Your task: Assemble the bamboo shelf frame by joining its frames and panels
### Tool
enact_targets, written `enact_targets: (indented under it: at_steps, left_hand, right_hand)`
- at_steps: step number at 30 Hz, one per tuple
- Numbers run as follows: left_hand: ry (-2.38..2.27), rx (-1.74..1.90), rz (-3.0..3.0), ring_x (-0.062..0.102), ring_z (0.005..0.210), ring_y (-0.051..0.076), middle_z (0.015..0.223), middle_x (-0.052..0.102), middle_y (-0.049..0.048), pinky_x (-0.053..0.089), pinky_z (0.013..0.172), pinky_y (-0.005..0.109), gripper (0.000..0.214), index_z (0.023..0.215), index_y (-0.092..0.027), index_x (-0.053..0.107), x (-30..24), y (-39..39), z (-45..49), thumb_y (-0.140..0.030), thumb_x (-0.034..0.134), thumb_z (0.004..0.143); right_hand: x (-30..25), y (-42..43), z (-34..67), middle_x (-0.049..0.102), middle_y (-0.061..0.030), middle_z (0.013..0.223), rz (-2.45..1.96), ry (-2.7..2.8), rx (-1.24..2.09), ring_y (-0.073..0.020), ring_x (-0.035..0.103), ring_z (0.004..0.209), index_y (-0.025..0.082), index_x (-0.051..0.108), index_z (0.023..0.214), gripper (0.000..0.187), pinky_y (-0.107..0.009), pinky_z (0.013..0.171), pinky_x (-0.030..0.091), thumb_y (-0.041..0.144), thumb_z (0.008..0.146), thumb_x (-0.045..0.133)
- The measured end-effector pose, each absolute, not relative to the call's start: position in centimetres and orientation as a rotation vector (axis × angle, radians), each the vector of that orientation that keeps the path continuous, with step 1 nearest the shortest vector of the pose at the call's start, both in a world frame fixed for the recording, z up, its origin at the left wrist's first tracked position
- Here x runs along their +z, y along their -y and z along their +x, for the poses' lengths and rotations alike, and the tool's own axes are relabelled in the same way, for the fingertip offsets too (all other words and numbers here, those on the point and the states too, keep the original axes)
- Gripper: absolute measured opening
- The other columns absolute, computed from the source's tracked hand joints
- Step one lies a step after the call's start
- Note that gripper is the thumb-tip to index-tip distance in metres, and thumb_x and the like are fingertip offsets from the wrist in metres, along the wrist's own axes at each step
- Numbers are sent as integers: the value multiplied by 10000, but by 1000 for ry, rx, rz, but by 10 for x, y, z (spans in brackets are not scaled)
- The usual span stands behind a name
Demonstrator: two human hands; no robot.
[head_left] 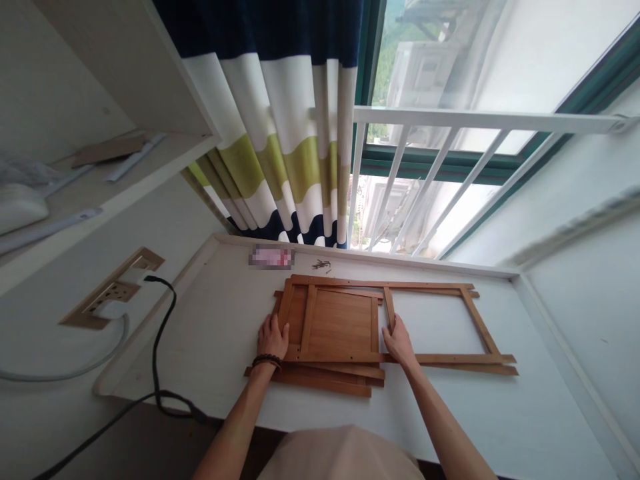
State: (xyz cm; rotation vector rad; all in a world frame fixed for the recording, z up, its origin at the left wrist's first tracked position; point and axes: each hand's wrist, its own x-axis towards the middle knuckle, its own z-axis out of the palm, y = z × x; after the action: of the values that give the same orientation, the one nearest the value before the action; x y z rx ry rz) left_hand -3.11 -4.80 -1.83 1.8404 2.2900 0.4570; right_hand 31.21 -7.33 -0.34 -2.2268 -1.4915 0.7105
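Work in hand: you hold a wooden frame (340, 323) flat on the counter (210, 320), one hand at each side of its panelled half. I judge this to be squaring it up over the loose pieces beneath.

Where the frame lies: it is mid-counter in front of you. Its panelled half is to the left, and its open half (480, 327) stretches right towards the window wall.

Beneath it: loose slats (325, 381) stick out at the near edge, touching the frame's underside.

Left hand (273, 337): your fingers curl narrowly over the left side rail, with the palm on the counter just beside it. A dark wristband (267, 361) sits on that wrist.

Right hand (397, 341): it is closed around the upright rail at the panel's right edge, with the fingers wrapped tight.

What any move calls for: the stack looks unfastened, so in my judgement both hands must shift together and keep the frame level, or the slats may slide out.

Nearby: a small heap of screws (321, 265) lies near the far edge, well apart from your hands. A black cable (157, 347) hangs off the counter's left end.
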Motion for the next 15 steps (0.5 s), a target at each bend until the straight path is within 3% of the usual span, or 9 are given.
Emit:
enact_targets:
  at_steps: [5,8,15]
  left_hand:
    - [-2249,336,1851,518,1026,304,1102,529,220,391,897,425,532,1215,-43,451,-14,58,-56,-376,405,803]
    - [-2306,227,1797,542,962,305,1063,536,207,421,835,427,541,1244,-71,436,-9,68,-65,-390,401,809]
    - [-2465,39,1732,524,964,333,1063,531,229,432,759,426,503,1239,-48,432,11,63,-87,-333,359,832]
  right_hand:
    - [-2,100,301,667,-119,827,-2091,1152,1303,-194,643,685,144,507,942,252,-304,611,500,301,772,405]
    - [-4,114,290,677,-116,843,-1923,955,1433,-199,659,735,160,510,847,186,-302,643,525,304,737,473]
    - [-9,115,244,681,-126,892,-1745,809,1555,-215,663,810,153,510,875,205,-326,729,547,291,724,526]
